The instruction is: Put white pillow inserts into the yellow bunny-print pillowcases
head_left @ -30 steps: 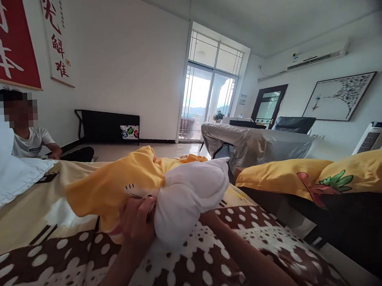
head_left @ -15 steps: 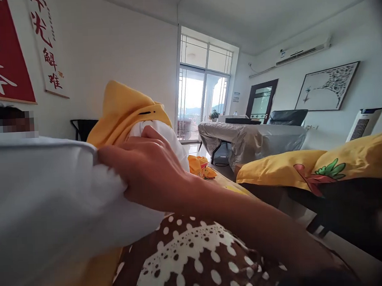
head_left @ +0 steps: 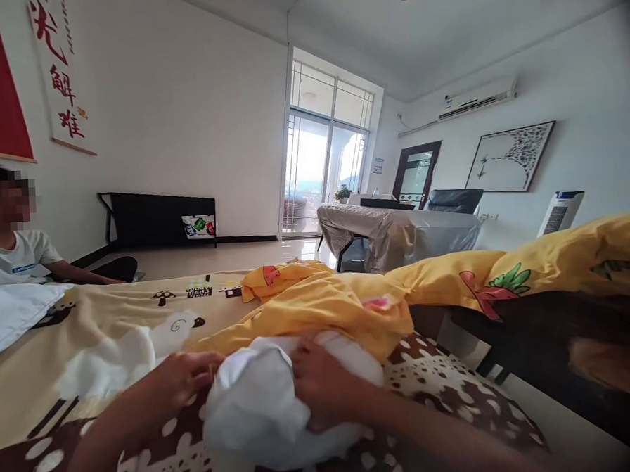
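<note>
On the near part of the patterned blanket (head_left: 455, 398), just in front of the person, a white pillow (head_left: 255, 401) is lying crumpled, its visible bulk spreading mainly sideways, with its rounded left end bulging toward the wearer and its right end tilting slightly away. A yellow cover (head_left: 303, 310) is bunching along its far side. The right hand (head_left: 322, 380) is gripping the white cloth from above, fingers curling into a fold; the left hand (head_left: 182, 377) is resting at the left edge with bent fingers, but whether they are pinching anything one cannot tell. Folds and hands are hiding where pillow and cover meet. At the left border, another white pillow (head_left: 16, 315) is being cut off, and a seated person (head_left: 17, 255) is showing only partly. Brown dotted and cream areas are patterning the blanket. Beyond, a plastic-covered table (head_left: 356, 216) is standing near bright glass doors (head_left: 322, 172).
</note>
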Demonstrator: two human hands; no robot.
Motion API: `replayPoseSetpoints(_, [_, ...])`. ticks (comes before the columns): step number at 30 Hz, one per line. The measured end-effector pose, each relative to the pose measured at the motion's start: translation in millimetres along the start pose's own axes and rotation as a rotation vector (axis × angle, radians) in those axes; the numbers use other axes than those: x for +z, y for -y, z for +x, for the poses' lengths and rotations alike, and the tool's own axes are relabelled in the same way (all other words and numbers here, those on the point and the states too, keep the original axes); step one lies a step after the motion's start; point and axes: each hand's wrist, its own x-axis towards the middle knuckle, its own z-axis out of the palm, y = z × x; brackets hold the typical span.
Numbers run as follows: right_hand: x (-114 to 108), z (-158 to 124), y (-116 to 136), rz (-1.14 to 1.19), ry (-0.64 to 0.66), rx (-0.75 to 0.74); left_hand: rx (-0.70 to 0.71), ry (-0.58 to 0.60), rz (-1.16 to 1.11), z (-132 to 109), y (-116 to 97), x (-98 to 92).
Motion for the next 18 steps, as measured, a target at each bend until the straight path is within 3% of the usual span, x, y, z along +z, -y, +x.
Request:
replayPoseSetpoints(3, [19.8,-29.0,31.8,-0.001,-0.031,-0.055,-0.013,0.180,-0.006,12.9,-16.0,1.7])
replayPoseSetpoints(6, [3.4,-34.7,47.4,0.018,-0.083,-0.063,0.120,0.339,-0.053,20.0,-39.5,25.6])
replayPoseSetpoints(9, [-14.7,-32.9,48.8,0.065,-0.121,-0.050,0.214,0.467,-0.009,20.5,-53.6,62.6])
replayPoseSetpoints(14, [-12.2,-34.7,54.0,0.102,-0.170,0.065,0.331,0.209,0.156,18.7,-48.1,110.4])
replayPoseSetpoints(18, [-2.1,-36.6,64.1,0.187,-0.028,-0.183,0.314,0.142,0.218,17.9,-44.8,111.6])
